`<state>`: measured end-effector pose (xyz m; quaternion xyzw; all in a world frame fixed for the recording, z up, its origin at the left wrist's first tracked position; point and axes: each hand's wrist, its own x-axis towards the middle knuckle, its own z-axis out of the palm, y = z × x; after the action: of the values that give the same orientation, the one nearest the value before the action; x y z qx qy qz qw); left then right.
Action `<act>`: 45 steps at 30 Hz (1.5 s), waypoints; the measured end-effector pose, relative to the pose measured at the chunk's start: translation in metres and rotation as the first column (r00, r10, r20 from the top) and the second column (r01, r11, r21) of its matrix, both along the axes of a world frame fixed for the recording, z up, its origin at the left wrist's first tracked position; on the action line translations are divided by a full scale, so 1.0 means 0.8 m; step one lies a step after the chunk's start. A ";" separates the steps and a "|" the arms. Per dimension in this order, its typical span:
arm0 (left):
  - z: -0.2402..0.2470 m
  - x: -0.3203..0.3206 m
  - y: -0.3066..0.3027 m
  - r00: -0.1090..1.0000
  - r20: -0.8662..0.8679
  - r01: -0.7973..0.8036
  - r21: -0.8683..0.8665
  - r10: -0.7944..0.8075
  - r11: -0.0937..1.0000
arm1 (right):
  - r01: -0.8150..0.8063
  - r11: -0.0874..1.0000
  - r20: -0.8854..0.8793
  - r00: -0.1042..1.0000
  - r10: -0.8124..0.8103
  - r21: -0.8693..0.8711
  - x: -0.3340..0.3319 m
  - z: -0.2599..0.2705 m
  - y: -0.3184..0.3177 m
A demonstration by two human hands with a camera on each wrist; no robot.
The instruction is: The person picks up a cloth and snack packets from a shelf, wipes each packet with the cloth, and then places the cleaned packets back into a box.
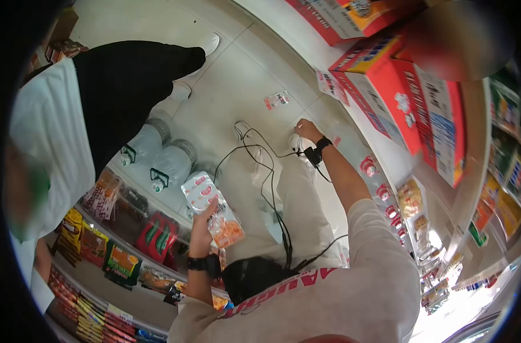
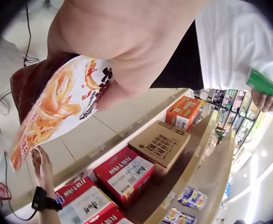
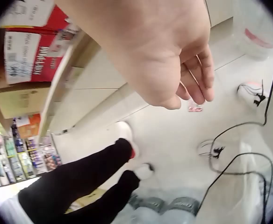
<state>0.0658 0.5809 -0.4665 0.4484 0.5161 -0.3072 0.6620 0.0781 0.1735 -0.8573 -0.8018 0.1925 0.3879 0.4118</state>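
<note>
My left hand [image 1: 203,222] grips a snack bag [image 1: 225,227], white with red marks at one end and a picture of orange food at the other. Close up in the left wrist view, the bag [image 2: 64,100] shows strips of orange food and dark lettering, and my forearm hides part of the fingers. My right hand [image 1: 309,130] hangs above the floor beside the shelf, holding nothing. Its fingers [image 3: 199,77] are loosely bent in the right wrist view. Below it lies a small red-and-white packet or card [image 1: 276,100] on the tiles.
Red cartons [image 1: 380,86] stand on the shelf at the right, with bottles with red caps [image 1: 368,166] lower down. Large water jugs [image 1: 172,163] and snack shelves line the left. Another person in black trousers [image 1: 129,80] stands nearby, holding a green can [image 2: 266,86]. Black cables [image 1: 266,188] hang before me.
</note>
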 end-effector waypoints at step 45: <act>-0.033 0.024 -0.116 0.996 -0.060 0.040 -0.366 -0.067 0.930 | -0.313 0.922 0.488 0.856 0.170 0.228 0.114 0.163 0.071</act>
<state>0.0850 0.4877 -0.4929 0.3206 0.4610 -0.4312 0.7062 0.1692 0.2303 -0.7266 -0.8166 -0.0746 0.2611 0.5094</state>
